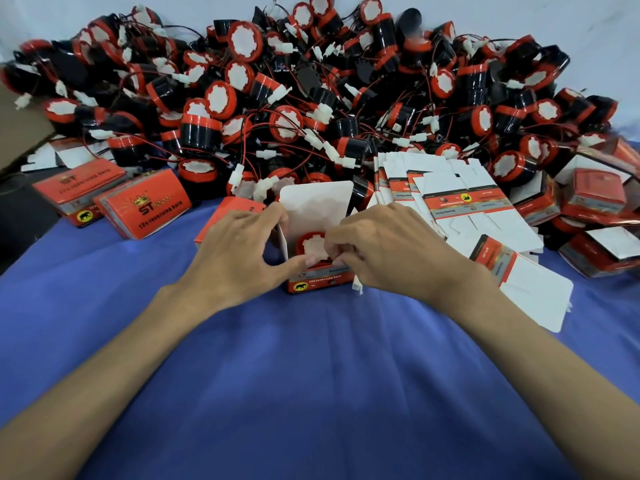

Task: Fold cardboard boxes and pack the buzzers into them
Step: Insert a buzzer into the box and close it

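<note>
Head view: the box (317,279) stands open on the blue cloth (311,375), lid flap raised, with one buzzer (309,244) inside. The left hand (239,251) grips the box's left wall. The right hand (381,251) pinches its right edge. The buzzer heap (311,98) lies behind.

Blue cloth surface (311,375), heap of red-and-black buzzers (311,98) across far side, closed red boxes (145,202) far left, open box (318,277) upright at centre, fan of flat box blanks (460,199) right of it, more boxes (595,202) far right.
</note>
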